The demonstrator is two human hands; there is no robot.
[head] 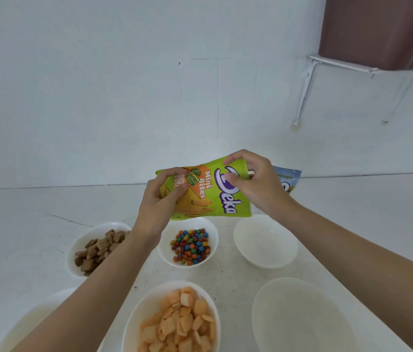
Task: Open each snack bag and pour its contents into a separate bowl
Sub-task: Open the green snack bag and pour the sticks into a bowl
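A green snack bag [208, 191] hangs sideways in the air above the bowls, held by both hands. My left hand [162, 196] grips its left end. My right hand [253, 181] pinches its upper right corner. Below it stand white bowls: one with brown squares [96, 247], one with coloured candies [190, 245], one with orange crackers [177, 323]. Two white bowls hold nothing: a small one [266, 240] at the right and a larger one [299, 318] at the near right. A blue snack bag [288, 177] shows partly behind my right hand.
Everything rests on a white table [35, 224] against a white wall. Another white bowl [38, 316] lies at the near left, partly under my left forearm. A brown shelf on a white bracket [307, 80] hangs on the wall at the upper right.
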